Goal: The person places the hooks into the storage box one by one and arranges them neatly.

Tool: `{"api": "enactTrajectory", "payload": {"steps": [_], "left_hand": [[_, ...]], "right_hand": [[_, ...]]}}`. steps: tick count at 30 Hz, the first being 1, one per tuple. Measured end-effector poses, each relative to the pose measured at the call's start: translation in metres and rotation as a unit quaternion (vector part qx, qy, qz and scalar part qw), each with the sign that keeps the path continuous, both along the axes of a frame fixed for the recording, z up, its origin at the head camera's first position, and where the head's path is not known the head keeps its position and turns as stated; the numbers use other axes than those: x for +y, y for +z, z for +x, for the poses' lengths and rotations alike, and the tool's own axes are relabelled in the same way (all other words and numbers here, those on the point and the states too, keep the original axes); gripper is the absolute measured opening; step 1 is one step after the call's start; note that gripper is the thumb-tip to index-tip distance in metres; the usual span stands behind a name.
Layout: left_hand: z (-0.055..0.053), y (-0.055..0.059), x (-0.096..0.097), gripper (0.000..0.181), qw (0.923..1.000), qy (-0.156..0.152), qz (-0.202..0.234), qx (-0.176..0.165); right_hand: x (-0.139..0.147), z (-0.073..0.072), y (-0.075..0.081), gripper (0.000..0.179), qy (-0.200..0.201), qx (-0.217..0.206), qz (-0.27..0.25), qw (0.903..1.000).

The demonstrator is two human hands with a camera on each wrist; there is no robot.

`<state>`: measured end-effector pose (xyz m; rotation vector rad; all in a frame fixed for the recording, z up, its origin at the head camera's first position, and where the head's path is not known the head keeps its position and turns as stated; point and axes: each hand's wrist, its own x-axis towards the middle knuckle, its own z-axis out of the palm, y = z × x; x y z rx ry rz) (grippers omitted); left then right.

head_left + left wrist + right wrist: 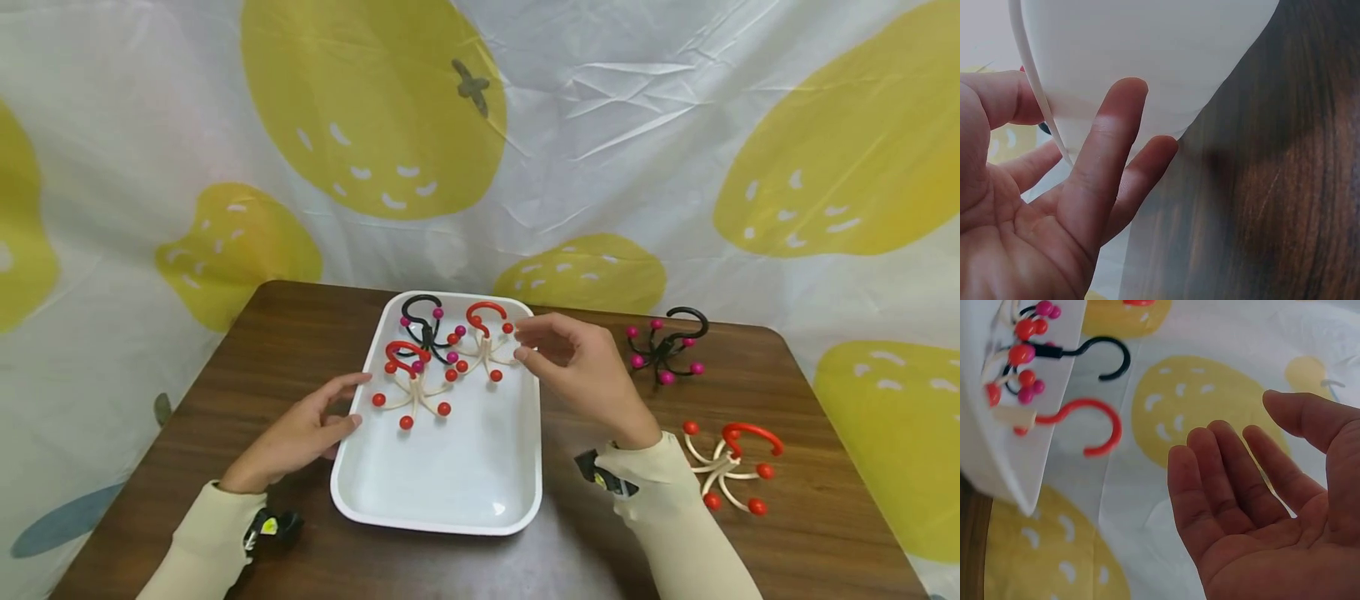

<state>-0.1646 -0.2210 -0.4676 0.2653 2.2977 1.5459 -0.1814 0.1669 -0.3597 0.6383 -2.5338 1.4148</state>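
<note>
A white tray (450, 479) lies on the table, with three hook-topped pieces with ball-tipped legs inside: a black and pink piece (427, 336), a cream piece with red hook (415, 386) in front and a similar cream piece (486, 343) at the right. My left hand (292, 437) holds the tray's left rim; in the left wrist view its thumb and one finger cross the rim (1033, 87), while other fingers lie along the outer wall. Empty-palmed, my right hand (581, 371) hovers by the right rim, fingertips close to the right cream piece.
To the right on the wooden table (300, 333) are another black and pink piece (662, 351) and, nearer me, another cream piece with red hook (724, 460). My right forearm overlaps the latter's left side. Behind the table hangs a fruit-patterned cloth (420, 233).
</note>
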Motion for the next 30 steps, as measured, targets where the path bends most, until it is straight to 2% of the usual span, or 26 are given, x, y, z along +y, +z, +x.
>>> {"api": "enactTrajectory", "payload": {"steps": [10,20,25,30], "left_hand": [[0.0,0.003,-0.001,0.064,1.0,-0.004,-0.004,-0.001],[0.004,0.002,0.0,0.065,0.9998,0.005,0.006,-0.02],[0.001,0.002,0.001,0.064,0.9999,0.004,0.004,-0.013],[0.0,0.0,0.001,0.064,0.9999,0.003,0.006,-0.012]], "right_hand": [[0.048,0.011,0.0,0.027,-0.045,0.0,0.021,0.9988],[0.088,0.039,0.001,0.03,-0.081,0.034,0.085,0.9925],[0.112,0.055,0.003,0.033,-0.108,0.059,0.099,0.9874],[0.135,0.066,0.001,0.032,-0.14,0.054,0.095,0.9841]]}}
